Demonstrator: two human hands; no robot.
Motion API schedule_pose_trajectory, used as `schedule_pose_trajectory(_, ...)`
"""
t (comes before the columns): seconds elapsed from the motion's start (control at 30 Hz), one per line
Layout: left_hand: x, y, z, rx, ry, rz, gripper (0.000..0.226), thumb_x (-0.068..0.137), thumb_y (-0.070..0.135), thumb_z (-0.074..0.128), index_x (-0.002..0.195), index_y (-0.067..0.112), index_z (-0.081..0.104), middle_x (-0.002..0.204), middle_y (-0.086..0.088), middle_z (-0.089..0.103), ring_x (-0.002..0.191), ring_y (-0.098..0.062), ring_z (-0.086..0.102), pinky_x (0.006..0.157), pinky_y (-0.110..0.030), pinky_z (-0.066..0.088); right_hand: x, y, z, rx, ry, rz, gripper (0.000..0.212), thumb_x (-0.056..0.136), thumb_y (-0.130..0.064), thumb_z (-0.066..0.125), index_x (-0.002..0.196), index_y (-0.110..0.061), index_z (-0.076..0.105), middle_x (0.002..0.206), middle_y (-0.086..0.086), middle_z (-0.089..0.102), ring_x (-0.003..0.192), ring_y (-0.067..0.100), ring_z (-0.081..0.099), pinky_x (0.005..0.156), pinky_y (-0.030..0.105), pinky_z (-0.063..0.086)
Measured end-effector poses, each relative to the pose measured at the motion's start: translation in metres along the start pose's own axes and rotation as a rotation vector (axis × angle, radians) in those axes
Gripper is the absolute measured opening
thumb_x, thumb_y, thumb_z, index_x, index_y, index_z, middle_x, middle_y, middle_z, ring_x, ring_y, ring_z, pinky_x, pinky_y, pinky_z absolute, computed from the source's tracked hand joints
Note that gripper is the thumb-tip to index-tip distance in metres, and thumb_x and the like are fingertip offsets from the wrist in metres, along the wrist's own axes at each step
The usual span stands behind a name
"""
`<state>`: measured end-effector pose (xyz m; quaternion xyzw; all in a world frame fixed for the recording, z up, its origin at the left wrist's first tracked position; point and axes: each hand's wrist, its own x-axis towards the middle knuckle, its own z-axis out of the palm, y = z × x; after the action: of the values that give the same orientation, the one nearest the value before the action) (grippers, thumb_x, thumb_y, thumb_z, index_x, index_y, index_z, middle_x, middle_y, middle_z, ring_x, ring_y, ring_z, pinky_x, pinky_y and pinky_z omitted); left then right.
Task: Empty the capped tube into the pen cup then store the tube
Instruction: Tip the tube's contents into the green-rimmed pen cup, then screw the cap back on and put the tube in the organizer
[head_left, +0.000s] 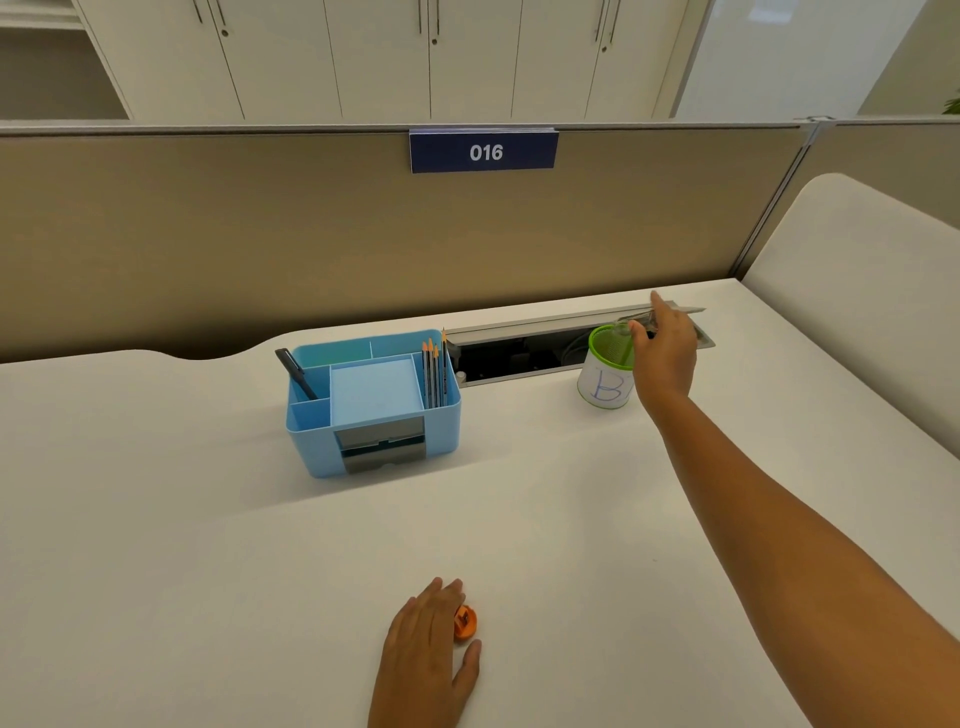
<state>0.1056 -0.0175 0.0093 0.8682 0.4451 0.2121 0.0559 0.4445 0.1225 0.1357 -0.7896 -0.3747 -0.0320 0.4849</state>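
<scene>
My right hand (667, 348) reaches far over the desk and grips a clear tube (631, 326), held nearly level with its open mouth over the rim of the green mesh pen cup (605, 384). The cup bears a white label with a blue letter B. What is inside the tube is too faint to tell. An orange cap (464, 622) lies on the desk near the front, under the fingers of my left hand (428, 649), which rests flat with its fingers touching the cap.
A light blue desk organizer (301, 415) stands left of the cup, holding a black pen (296, 371), several pencils (435, 371) and a blue notepad. Behind it an open cable tray (519, 356) runs along the beige partition. A white panel rises at the right.
</scene>
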Motion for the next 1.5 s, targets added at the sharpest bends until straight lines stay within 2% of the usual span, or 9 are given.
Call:
schedule_pose_trajectory(0.17,-0.001,0.000,0.002,0.007,-0.015,-0.011,0.054,0.049,0.049,0.081,0.092,0.018,0.067,0.090,0.004,0.075,0.079,-0.012,0.071,0.059,-0.029,0.056,-0.001,0.002,0.001,-0.029,0.029,-0.021,0.053,0.088,-0.016,0.058,0.137,-0.016,0.037,0.121,0.015,0.055,0.116,0.028,0.049,0.096,0.041,0.046)
schedule_pose_trajectory(0.27,-0.002,0.000,0.001,0.015,-0.008,0.006,0.040,0.080,0.053,0.046,0.095,0.021,0.064,0.091,0.006,0.074,0.081,-0.010,0.071,0.071,-0.025,0.052,-0.001,0.003,0.000,-0.019,0.025,-0.007,0.055,0.087,-0.014,0.059,0.137,-0.015,0.036,0.120,0.015,0.056,0.116,0.029,0.050,0.096,0.042,0.047)
schedule_pose_trajectory(0.5,-0.003,0.001,-0.004,-0.165,-0.093,-0.005,0.066,0.046,0.037,0.086,0.104,0.023,0.057,0.096,0.005,0.073,0.088,-0.014,0.070,0.079,-0.027,0.049,-0.001,0.007,0.001,-0.033,0.015,0.015,0.048,0.088,-0.015,0.057,0.134,-0.012,0.042,0.125,0.016,0.053,0.120,0.030,0.048,0.098,0.042,0.045)
schedule_pose_trajectory(0.6,-0.006,0.002,-0.007,-0.162,-0.062,0.020,0.030,0.083,0.039,0.049,0.110,0.027,0.055,0.104,0.005,0.071,0.101,-0.019,0.066,0.095,-0.026,0.033,-0.001,0.010,0.001,-0.056,-0.011,0.015,0.046,0.089,-0.015,0.057,0.132,-0.010,0.044,0.127,0.017,0.052,0.120,0.030,0.048,0.101,0.044,0.045)
schedule_pose_trajectory(0.7,-0.004,0.003,-0.009,-0.142,-0.100,-0.007,0.059,0.093,0.045,0.012,0.100,0.025,0.067,0.103,0.002,0.071,0.099,-0.021,0.066,0.087,-0.026,0.045,-0.003,0.009,-0.001,-0.055,-0.018,0.021,0.047,0.089,-0.016,0.057,0.133,-0.010,0.043,0.126,0.017,0.053,0.118,0.030,0.050,0.100,0.043,0.046)
schedule_pose_trajectory(1.0,-0.002,0.006,-0.020,-0.118,-0.185,-0.059,0.061,0.097,0.037,0.012,0.097,0.020,0.070,0.100,0.000,0.072,0.095,-0.019,0.068,0.071,-0.039,0.057,-0.034,-0.007,-0.013,0.569,0.148,0.470,0.050,0.084,-0.019,0.065,0.130,-0.012,0.045,0.100,0.007,0.062,0.089,0.016,0.061,0.086,0.024,0.049)
schedule_pose_trajectory(1.1,-0.003,0.006,-0.016,-0.211,-0.130,-0.123,0.020,0.090,0.018,0.053,0.106,0.016,0.065,0.107,-0.001,0.068,0.095,-0.018,0.067,0.074,-0.020,0.055,-0.060,-0.019,-0.018,1.182,-0.009,0.750,0.012,0.090,-0.016,0.056,0.099,-0.008,0.056,0.084,0.004,0.057,0.076,0.010,0.057,0.071,0.021,0.055)
schedule_pose_trajectory(1.2,-0.005,0.004,-0.011,-0.341,-0.154,-0.264,0.045,0.057,-0.006,0.081,0.098,0.006,0.069,0.094,-0.009,0.070,0.086,-0.017,0.067,0.071,-0.018,0.053,-0.098,-0.033,-0.018,1.455,-0.148,0.952,0.014,0.092,-0.013,0.050,0.081,-0.007,0.055,0.081,0.005,0.055,0.076,0.010,0.056,0.063,0.020,0.057)
schedule_pose_trajectory(1.5,-0.011,0.002,-0.022,-0.640,0.137,-0.629,0.043,0.083,-0.010,0.054,0.122,0.004,0.047,0.107,-0.008,0.061,0.096,-0.021,0.055,0.086,-0.017,0.040,-0.240,-0.059,-0.021,1.344,-0.567,1.297,0.008,0.085,-0.009,0.058,0.086,-0.004,0.063,0.073,0.010,0.067,0.058,0.012,0.068,0.057,0.024,0.060)
